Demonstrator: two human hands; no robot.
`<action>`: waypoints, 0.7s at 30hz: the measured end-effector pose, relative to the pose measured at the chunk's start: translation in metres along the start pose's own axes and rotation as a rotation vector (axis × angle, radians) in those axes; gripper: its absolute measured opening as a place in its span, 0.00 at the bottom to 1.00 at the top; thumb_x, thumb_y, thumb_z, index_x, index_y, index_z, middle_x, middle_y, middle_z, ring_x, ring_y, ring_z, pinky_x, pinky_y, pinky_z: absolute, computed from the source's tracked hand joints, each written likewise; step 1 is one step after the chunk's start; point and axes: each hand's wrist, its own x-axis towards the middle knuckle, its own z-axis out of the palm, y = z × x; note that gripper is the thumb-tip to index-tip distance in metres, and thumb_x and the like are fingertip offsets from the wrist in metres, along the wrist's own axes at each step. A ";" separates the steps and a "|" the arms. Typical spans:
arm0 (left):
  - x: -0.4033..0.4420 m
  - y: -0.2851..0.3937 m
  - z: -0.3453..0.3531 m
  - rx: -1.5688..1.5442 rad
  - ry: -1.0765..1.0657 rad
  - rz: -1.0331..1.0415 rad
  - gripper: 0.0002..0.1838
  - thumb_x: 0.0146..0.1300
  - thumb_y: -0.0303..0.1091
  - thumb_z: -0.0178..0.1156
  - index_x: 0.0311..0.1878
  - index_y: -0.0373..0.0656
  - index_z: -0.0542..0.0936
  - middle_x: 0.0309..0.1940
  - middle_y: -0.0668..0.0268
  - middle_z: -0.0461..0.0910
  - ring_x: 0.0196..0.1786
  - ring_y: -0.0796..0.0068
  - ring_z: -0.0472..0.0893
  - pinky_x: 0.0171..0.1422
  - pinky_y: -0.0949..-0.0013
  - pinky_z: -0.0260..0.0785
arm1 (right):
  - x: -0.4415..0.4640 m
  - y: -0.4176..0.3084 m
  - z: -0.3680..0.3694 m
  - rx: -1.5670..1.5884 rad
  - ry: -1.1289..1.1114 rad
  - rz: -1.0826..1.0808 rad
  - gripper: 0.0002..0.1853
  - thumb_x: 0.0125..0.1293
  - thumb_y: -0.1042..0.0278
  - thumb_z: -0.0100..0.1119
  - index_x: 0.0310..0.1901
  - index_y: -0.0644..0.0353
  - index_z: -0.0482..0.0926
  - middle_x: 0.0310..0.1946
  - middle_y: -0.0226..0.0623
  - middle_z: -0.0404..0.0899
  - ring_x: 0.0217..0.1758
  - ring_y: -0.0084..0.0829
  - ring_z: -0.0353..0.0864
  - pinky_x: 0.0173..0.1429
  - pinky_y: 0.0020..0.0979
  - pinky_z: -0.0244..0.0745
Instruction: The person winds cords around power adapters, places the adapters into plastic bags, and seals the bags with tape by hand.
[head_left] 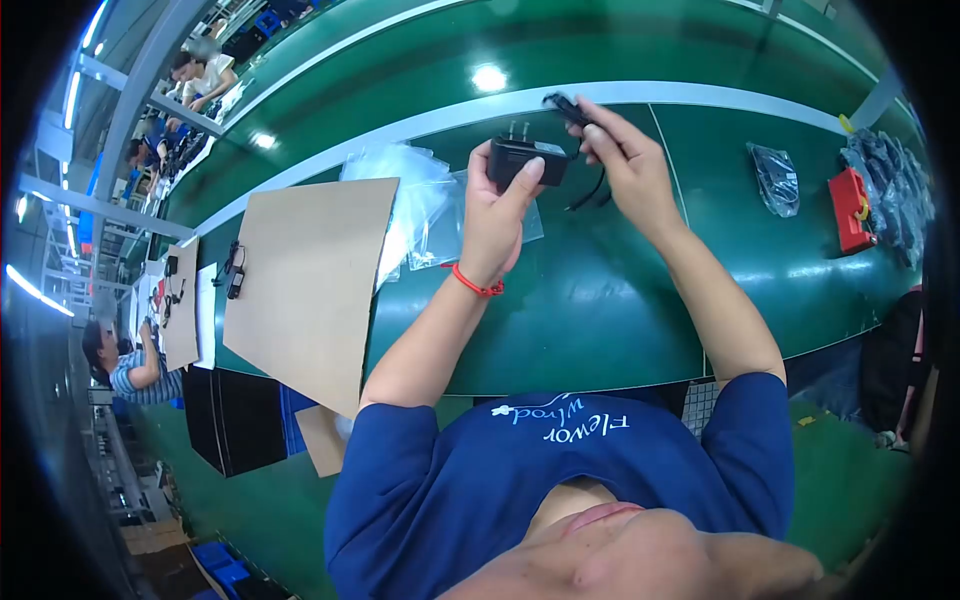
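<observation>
Glossy green and lit by reflected lamps, the table (620, 320) ran across the view, with another green surface beyond its pale far edge and workers seated farther off to the left, one in a striped top (135, 375). Over the table, the person's left hand (497, 207) gripped a black adapter (508, 159), its fingers wrapped behind the body and the thumb pressed on the near side, while the two metal prongs pointed away toward the far edge. Just beside it, the right hand (632, 165) pinched a black cord (566, 107) between closed fingers and thumb, and part of that cord drooped below; whether it joined the adapter could not be told. A red bracelet (477, 284) circled the left wrist. Clear plastic bags (405, 215) lay spread to the left of the hands, partly under a large cardboard sheet (310, 270). Well to the right rested a bagged item (774, 180), then a red container (849, 210) beside a heap of grey bagged pieces (893, 190).
</observation>
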 end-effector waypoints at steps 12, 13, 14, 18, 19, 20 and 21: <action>-0.002 -0.006 -0.014 0.104 -0.087 -0.158 0.23 0.63 0.30 0.64 0.57 0.39 0.65 0.48 0.66 0.74 0.51 0.78 0.76 0.56 0.71 0.71 | -0.007 0.007 0.007 -0.114 -0.014 -0.005 0.15 0.70 0.72 0.51 0.56 0.59 0.79 0.42 0.34 0.79 0.35 0.24 0.70 0.45 0.23 0.69; -0.003 -0.006 -0.015 0.102 -0.079 -0.156 0.23 0.63 0.30 0.64 0.57 0.39 0.65 0.48 0.66 0.74 0.51 0.78 0.76 0.56 0.71 0.71 | -0.008 0.008 0.008 -0.152 -0.041 -0.026 0.15 0.69 0.72 0.52 0.56 0.59 0.79 0.42 0.35 0.80 0.36 0.25 0.71 0.47 0.24 0.69; -0.003 -0.006 -0.015 0.114 -0.086 -0.149 0.22 0.63 0.30 0.64 0.56 0.39 0.66 0.48 0.66 0.74 0.50 0.78 0.76 0.56 0.71 0.71 | -0.007 0.009 0.008 -0.150 -0.050 -0.024 0.15 0.69 0.72 0.52 0.56 0.59 0.79 0.42 0.35 0.80 0.36 0.25 0.71 0.47 0.24 0.69; -0.004 -0.013 -0.014 0.030 -0.066 -0.150 0.21 0.62 0.30 0.64 0.55 0.39 0.68 0.48 0.66 0.74 0.50 0.78 0.76 0.55 0.71 0.71 | -0.002 0.011 0.002 -0.309 -0.203 -0.225 0.16 0.68 0.71 0.53 0.56 0.58 0.79 0.47 0.37 0.81 0.43 0.31 0.76 0.55 0.28 0.69; -0.004 -0.016 -0.013 -0.074 -0.035 -0.162 0.21 0.62 0.30 0.64 0.55 0.39 0.68 0.48 0.66 0.74 0.50 0.78 0.76 0.54 0.71 0.71 | -0.005 0.007 0.003 -0.380 -0.216 -0.198 0.16 0.68 0.70 0.54 0.56 0.58 0.79 0.49 0.37 0.81 0.48 0.33 0.76 0.59 0.30 0.67; -0.003 -0.015 -0.015 -0.170 0.008 -0.153 0.21 0.62 0.30 0.65 0.55 0.39 0.68 0.48 0.66 0.74 0.49 0.78 0.76 0.54 0.71 0.72 | -0.005 0.004 0.007 -0.439 -0.243 -0.187 0.16 0.67 0.70 0.54 0.56 0.57 0.80 0.50 0.38 0.81 0.54 0.35 0.75 0.63 0.33 0.65; -0.001 -0.018 -0.015 -0.241 0.035 -0.123 0.21 0.61 0.30 0.65 0.54 0.40 0.69 0.47 0.66 0.75 0.49 0.78 0.76 0.53 0.69 0.72 | -0.005 0.004 0.008 -0.493 -0.268 -0.190 0.17 0.67 0.69 0.54 0.57 0.58 0.79 0.52 0.38 0.80 0.58 0.37 0.73 0.64 0.34 0.63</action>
